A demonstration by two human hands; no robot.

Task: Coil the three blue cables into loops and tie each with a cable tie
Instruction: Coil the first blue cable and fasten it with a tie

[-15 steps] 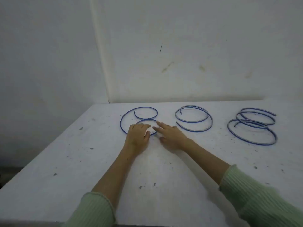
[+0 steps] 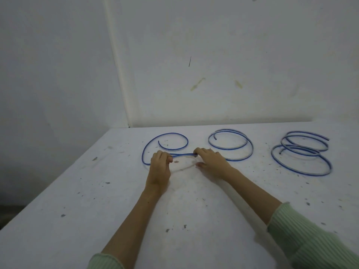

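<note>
Three blue cables lie in loose loops on a white table (image 2: 136,210). The left cable (image 2: 169,134) curls at the far left; a short stretch of it runs straight between my two hands. My left hand (image 2: 160,167) is closed on that stretch at its left end, and my right hand (image 2: 211,162) pinches its right end. The middle cable (image 2: 231,148) lies untouched just right of my right hand. The right cable (image 2: 303,152) lies in several overlapping loops at the far right. No cable tie is in view.
Two white walls (image 2: 213,55) meet in a corner behind the table's far edge. The table's left edge runs diagonally from the corner toward me, with dark floor beyond it. Small dark specks dot the table top.
My hands have moved apart and closed on the left cable's near part, pulling it into a straight stretch between them. Before, both hands rested over the small near loop.
</note>
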